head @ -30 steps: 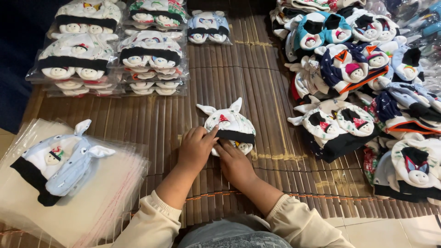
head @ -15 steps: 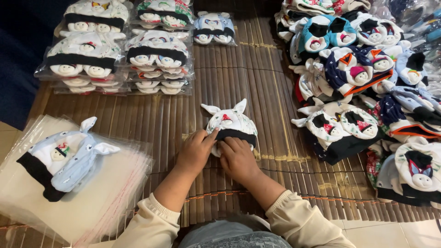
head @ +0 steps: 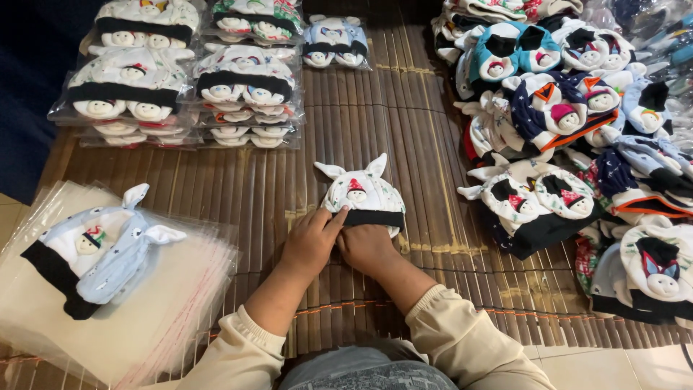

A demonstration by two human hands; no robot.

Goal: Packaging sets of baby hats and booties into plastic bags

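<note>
**A:** so where's the white baby hat (head: 363, 196) sitting?

**B:** flat on the bamboo mat (head: 404, 130), mid-frame, ears pointing away. Left hand (head: 312, 242) pinches the black band's edge, and the right hand (head: 367, 247) has its grip closed on the band's underside.

**A:** and around it?

**B:** pale blue hat (head: 94, 249) on clear bags (head: 173, 303) far left, bagged hat stacks (head: 180, 79) up top, loose hat pile (head: 577, 123) right.
</note>
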